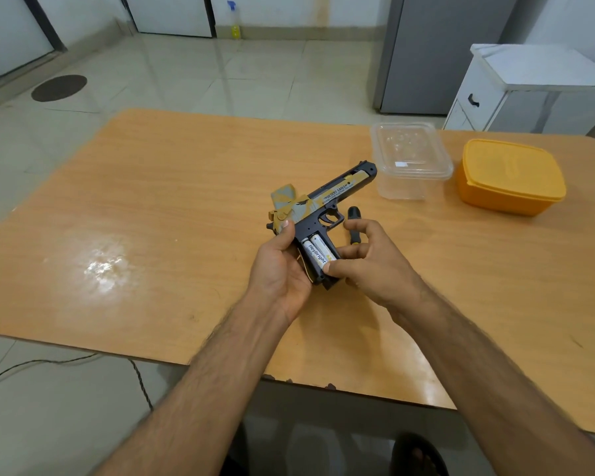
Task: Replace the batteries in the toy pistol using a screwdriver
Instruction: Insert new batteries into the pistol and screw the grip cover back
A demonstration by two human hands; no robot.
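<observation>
From the head camera, centre of the frame: the toy pistol is being held just above the wooden table, grip toward the bottom of the frame. The left hand is wrapping around the back of the grip, thumb pressing up near the hammer end. The right hand is pinching the lower end of a white battery with thumb and forefinger, the other fingers hanging loosely curled.

The compartment in the grip is sitting open, no cover in sight, and two batteries are lying side by side inside it. So the unscrewing looks done; whether these cells are going in or coming out, I cannot tell. Closing and screwing the cover is looking like what remains.

The barrel is pointing toward the upper right, at the clear container, long axis running diagonally from lower left. The screwdriver is lying on the table just beyond the right hand's fingers. An orange lidded box is sitting at the right.
</observation>
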